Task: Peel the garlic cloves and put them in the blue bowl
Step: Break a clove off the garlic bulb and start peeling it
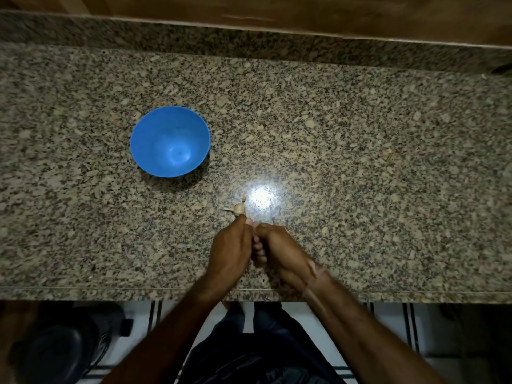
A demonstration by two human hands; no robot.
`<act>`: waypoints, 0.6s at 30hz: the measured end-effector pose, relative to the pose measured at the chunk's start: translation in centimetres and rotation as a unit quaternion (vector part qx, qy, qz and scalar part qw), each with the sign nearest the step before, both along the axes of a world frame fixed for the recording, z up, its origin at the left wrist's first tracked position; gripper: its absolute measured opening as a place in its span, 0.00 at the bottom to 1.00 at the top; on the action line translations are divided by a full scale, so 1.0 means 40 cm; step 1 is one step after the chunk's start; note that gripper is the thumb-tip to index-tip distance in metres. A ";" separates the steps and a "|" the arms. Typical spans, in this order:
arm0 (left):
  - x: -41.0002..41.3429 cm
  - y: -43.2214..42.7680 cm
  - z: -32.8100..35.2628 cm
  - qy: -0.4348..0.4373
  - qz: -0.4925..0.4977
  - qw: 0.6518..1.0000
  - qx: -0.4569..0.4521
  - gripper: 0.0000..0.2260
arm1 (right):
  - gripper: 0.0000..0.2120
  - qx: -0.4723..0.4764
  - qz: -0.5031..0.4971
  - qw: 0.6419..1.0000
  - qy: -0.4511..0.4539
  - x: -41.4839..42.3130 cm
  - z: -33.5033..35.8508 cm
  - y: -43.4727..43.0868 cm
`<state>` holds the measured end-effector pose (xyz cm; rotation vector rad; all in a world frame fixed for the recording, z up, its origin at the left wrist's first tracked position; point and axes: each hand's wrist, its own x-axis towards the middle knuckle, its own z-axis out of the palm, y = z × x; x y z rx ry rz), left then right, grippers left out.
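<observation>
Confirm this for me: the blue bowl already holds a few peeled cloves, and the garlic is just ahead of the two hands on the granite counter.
Not quite. The head view shows the blue bowl empty, with no cloves in it yet. The rest stands: the garlic is just ahead of the left hand and the right hand on the granite counter.

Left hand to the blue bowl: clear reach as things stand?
Probably yes. The blue bowl sits left of and beyond the left hand, with only bare countertop between them. Its fingers are curled, close against the right hand.
</observation>
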<state>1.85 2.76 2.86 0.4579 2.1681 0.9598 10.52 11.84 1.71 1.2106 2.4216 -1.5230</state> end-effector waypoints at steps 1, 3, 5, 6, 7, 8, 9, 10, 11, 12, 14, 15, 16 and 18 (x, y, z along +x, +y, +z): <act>-0.004 0.005 -0.002 -0.059 0.019 0.998 0.015 0.14 | 0.19 0.030 0.007 0.999 0.016 -0.002 -0.008 -0.006; -0.023 0.022 -0.006 -0.218 0.059 0.974 0.019 0.16 | 0.17 0.030 -0.052 0.998 0.033 0.003 -0.012 -0.020; -0.022 0.019 0.007 -0.165 0.013 0.986 0.011 0.17 | 0.17 0.065 -0.024 0.997 0.039 0.015 -0.014 -0.018; -0.015 0.011 -0.004 -0.064 -0.027 0.997 0.022 0.15 | 0.18 0.075 0.016 0.996 0.039 0.012 -0.008 -0.015; -0.007 -0.005 -0.019 0.062 -0.073 0.995 0.022 0.12 | 0.20 0.027 0.005 0.999 0.032 0.009 -0.006 -0.010; -0.006 -0.019 -0.024 0.122 -0.096 0.987 0.034 0.10 | 0.21 -0.061 -0.022 0.998 0.008 0.004 0.005 -0.006; -0.005 -0.026 -0.022 0.140 -0.119 0.982 0.048 0.09 | 0.22 -0.119 -0.043 0.992 0.000 0.001 0.016 -0.003; -0.006 -0.030 -0.025 0.127 -0.120 0.983 0.050 0.09 | 0.22 -0.113 -0.047 0.992 -0.001 -0.002 0.017 -0.007; -0.008 -0.028 -0.032 0.092 -0.117 0.988 0.047 0.10 | 0.21 -0.064 -0.054 0.996 0.024 -0.001 0.004 -0.015; -0.015 -0.021 -0.032 0.015 -0.090 0.995 0.049 0.12 | 0.19 -0.017 -0.060 0.997 0.050 0.002 -0.006 -0.025; -0.027 0.000 -0.007 -0.113 -0.056 0.992 0.020 0.16 | 0.17 0.022 -0.085 0.995 0.049 0.010 -0.001 -0.031; -0.029 0.003 0.003 -0.111 -0.052 0.992 0.006 0.17 | 0.17 0.003 -0.092 0.994 0.062 0.012 -0.004 -0.033; -0.026 0.002 0.001 -0.072 -0.083 0.994 0.017 0.16 | 0.18 -0.030 -0.095 0.992 0.079 0.010 0.001 -0.032; -0.015 -0.020 -0.005 0.037 -0.094 0.994 0.034 0.13 | 0.20 -0.169 -0.125 0.974 0.085 -0.004 0.004 -0.019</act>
